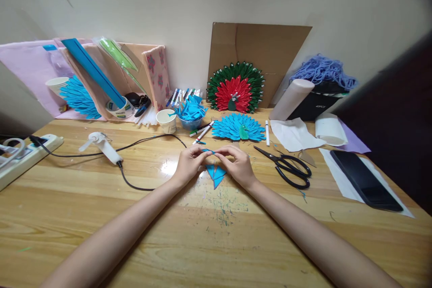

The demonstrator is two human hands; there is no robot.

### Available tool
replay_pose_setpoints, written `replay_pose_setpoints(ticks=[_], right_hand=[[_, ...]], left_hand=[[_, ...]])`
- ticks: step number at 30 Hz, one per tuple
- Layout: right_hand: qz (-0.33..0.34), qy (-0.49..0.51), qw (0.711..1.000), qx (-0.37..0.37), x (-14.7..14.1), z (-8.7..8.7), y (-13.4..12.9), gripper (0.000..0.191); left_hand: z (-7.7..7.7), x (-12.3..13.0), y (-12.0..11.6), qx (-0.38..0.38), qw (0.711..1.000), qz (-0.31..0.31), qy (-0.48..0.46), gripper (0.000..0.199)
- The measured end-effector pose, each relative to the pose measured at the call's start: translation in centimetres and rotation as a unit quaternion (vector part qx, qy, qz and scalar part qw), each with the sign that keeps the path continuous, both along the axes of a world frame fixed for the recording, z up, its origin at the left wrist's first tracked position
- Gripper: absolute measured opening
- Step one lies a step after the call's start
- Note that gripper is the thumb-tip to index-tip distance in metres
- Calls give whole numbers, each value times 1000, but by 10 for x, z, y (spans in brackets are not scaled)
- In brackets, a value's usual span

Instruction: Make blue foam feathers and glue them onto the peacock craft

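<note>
My left hand (pixel 191 162) and my right hand (pixel 238 162) meet over the middle of the wooden table, each pinching a small blue piece (pixel 208 151) between thumb and fingertips. Below the fingertips, pointed blue pieces with dark edges (pixel 216 175) lie on the wood. Just beyond my hands is a fan of blue petals (pixel 229 127) with a green shape (pixel 243 132) on it. A clear bowl (pixel 191 123) heaped with blue strips (pixel 191 109) stands behind my left hand. Black-handled scissors (pixel 288 166) rest open to the right of my right hand.
A corded white glue gun (pixel 108 149) lies left, near a power strip (pixel 30 157). A phone (pixel 366 180) lies on white paper at right. A paper cup (pixel 166 121), markers (pixel 203 133) and a red-green peacock (pixel 236 87) stand or lie behind. Dark scraps dot the front wood.
</note>
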State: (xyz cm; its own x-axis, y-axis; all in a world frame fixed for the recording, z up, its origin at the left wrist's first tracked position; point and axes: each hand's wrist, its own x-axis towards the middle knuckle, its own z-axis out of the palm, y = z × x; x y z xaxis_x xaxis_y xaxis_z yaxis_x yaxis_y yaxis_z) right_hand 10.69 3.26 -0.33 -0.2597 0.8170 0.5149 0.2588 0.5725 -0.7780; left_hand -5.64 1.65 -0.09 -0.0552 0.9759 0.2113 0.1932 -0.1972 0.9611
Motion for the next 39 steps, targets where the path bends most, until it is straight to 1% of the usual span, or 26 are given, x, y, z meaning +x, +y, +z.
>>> replay_pose_setpoints(ticks=[5, 8, 13, 17, 20, 24, 31, 39], right_hand=[[0, 8, 999, -35, -1, -1, 0, 10], [6, 16, 999, -52, -1, -3, 1, 12], [20, 44, 994, -103, -2, -5, 2, 15], [41, 74, 984, -157, -2, -6, 3, 16], [55, 88, 979, -175, -3, -6, 4, 17], [65, 98, 974, -193, -4, -5, 4, 21], [72, 104, 970, -206, -4, -5, 3, 20], [67, 88, 978, -175, -3, -8, 5, 15]], left_hand=[[2, -1, -3, 63, 998, 15, 28, 14], [3, -2, -3, 76, 997, 13, 19, 11], [2, -4, -1, 57, 998, 16, -14, 9], [3, -4, 1, 28, 999, -5, -23, 13], [4, -3, 1, 16, 999, -23, -26, 18], [6, -3, 1, 20, 999, -27, -27, 14], [1, -3, 2, 13, 999, -24, -44, 7], [2, -2, 3, 0, 998, -14, -59, 7]])
